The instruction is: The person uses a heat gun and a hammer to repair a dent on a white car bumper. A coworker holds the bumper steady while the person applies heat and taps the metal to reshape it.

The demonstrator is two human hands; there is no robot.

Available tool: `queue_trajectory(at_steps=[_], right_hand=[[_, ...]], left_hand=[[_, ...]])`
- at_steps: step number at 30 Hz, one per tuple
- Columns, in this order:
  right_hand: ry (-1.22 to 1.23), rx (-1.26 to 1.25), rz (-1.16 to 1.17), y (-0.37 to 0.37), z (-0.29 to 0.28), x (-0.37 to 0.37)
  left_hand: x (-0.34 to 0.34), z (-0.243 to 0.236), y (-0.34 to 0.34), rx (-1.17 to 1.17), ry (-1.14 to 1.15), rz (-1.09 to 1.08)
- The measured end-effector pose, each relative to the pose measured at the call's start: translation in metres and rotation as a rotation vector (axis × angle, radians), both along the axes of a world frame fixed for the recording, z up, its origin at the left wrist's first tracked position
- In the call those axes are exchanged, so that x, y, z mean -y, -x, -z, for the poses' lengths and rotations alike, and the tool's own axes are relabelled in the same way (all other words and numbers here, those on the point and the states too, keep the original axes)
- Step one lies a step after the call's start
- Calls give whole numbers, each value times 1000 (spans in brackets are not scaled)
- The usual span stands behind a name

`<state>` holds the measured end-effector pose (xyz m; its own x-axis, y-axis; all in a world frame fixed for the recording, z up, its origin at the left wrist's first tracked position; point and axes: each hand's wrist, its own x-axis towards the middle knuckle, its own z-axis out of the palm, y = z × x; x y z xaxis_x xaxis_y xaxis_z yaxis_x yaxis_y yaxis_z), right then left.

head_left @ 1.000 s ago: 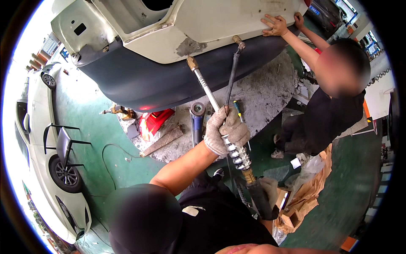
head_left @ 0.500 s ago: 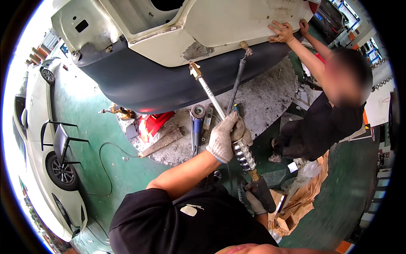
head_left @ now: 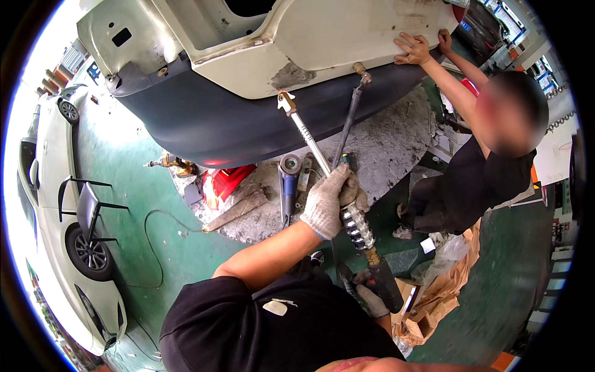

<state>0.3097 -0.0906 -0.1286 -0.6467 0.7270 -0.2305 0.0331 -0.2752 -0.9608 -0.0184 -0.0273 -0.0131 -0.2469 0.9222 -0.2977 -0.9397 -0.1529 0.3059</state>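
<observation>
Over to the left, a white car [head_left: 54,248] stands beyond a dark chair [head_left: 90,203]. Nearer the middle lies a blue tool [head_left: 289,195] with a round head. Above it hangs the brass-coloured tip [head_left: 286,103] of the long metal tool [head_left: 316,149], below a bare grey patch [head_left: 292,75] on the body panel [head_left: 353,37]; I can't tell whether they touch. The gloved left hand [head_left: 328,201] wraps the shaft above the silver ribs [head_left: 357,226], fingers curled round it. A dark rod [head_left: 349,118] slants from the panel down to that hand. The right hand [head_left: 372,302] sits beside the black grip [head_left: 385,285], its fingers too hidden to tell. I'd judge a steady shaft and firm rear hold matter most, with the tip clear of the rod. Farther right, a co-worker's bare hand [head_left: 413,49] rests against the panel, fingers spread.
</observation>
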Motion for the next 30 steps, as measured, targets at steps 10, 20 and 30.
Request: queue_trajectory(at_steps=[10, 20, 30], right_hand=[[233, 162, 92, 14, -44, 23], [-901, 320, 41, 17, -63, -18], [454, -380, 47, 11, -7, -12]], left_hand=[[-30, -42, 91, -155, 125, -182], [-5, 26, 6, 328, -843, 263], [-12, 3, -17, -266, -8, 3]])
